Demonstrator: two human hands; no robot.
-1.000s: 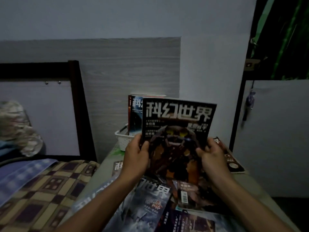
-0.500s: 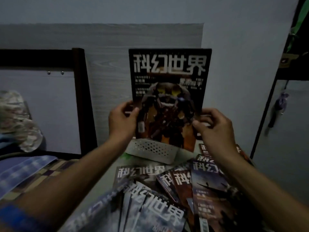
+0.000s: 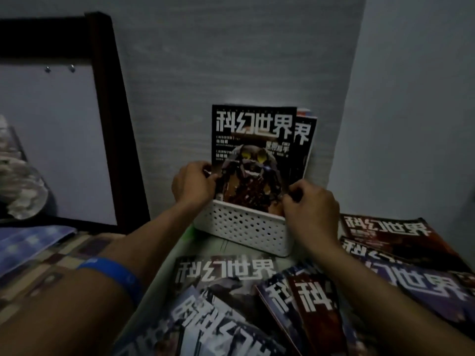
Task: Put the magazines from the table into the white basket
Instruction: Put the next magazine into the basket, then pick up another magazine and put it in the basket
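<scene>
A robot-cover magazine (image 3: 253,140) stands upright with its lower edge inside the white perforated basket (image 3: 246,228), in front of another upright magazine (image 3: 304,140). My left hand (image 3: 194,183) pinches its left edge just above the basket rim. Gripping its lower right edge is my right hand (image 3: 312,209), which also hides the basket's right corner. Several more magazines lie spread on the table: one in front of the basket (image 3: 223,274), a dark red one (image 3: 385,235) at the right, others overlapping near me (image 3: 316,304).
The basket stands against a grey wood-grain wall panel (image 3: 231,60). A dark bed frame (image 3: 110,98) and a checked blanket (image 3: 46,258) are at the left. A blue wristband (image 3: 115,276) is on my left forearm. The table edge runs along the left of the magazines.
The magazine, held high in both hands before, has come down into the basket. My view has moved closer and tilted downward.
</scene>
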